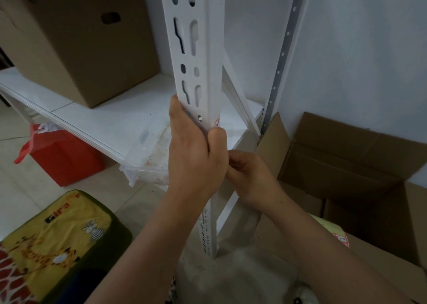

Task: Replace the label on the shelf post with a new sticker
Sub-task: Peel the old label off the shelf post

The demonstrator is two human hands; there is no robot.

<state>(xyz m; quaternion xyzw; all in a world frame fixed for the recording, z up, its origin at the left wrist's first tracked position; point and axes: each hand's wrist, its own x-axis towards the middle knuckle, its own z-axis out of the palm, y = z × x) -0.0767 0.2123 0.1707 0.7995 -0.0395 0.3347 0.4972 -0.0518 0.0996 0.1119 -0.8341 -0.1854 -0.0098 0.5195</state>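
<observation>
Left hand [194, 151] wrapped round shelf post [209, 72], steadying; label [217, 123] on post edge just above thumb. Right hand [247, 176] curled beside post, contents unclear. Peel slowly from corner.

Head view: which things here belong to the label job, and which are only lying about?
Job:
- shelf post
- label on the post's side
- left hand, gripping the post
- right hand, beside the post below the label

Lying about:
- cardboard box on the shelf
- red bag
- open carton
- yellow cushion
</observation>
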